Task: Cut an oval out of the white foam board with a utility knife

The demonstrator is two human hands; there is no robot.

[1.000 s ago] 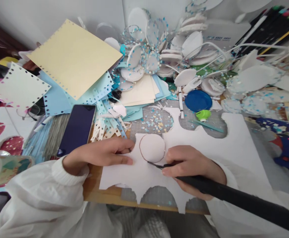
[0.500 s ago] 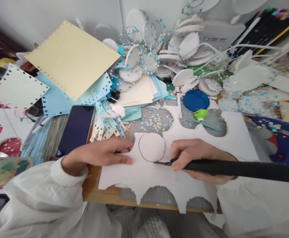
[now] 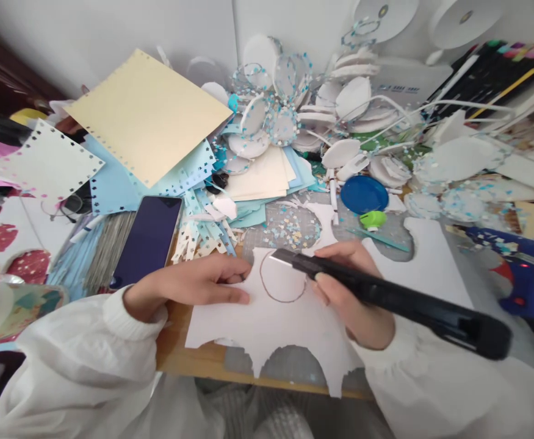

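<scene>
A white foam sheet (image 3: 294, 329) with scalloped cut-outs along its edges lies in front of me. On it a round disc (image 3: 280, 283) is outlined by a dark cut line, most open at the lower left. My left hand (image 3: 207, 280) rests at the sheet's left edge, thumb on top and fingers curled. In my right hand (image 3: 351, 292) is a black utility knife (image 3: 404, 299), gripped between thumb and fingers. Its blade (image 3: 280, 258) points up and left over the top of the disc; whether it touches the foam I cannot tell.
A phone (image 3: 146, 241) lies left of the sheet. Behind are star confetti (image 3: 289, 230), a blue lid (image 3: 364, 194) and a green punch (image 3: 373, 219). White foam discs (image 3: 344, 152) are heaped along the wall. At right sits a blue glue gun (image 3: 523, 268) with a red light.
My right hand has swung the knife round: its blade has gone from the disc's lower edge to above its top, and the handle now slants down to the right. My left hand stays.
</scene>
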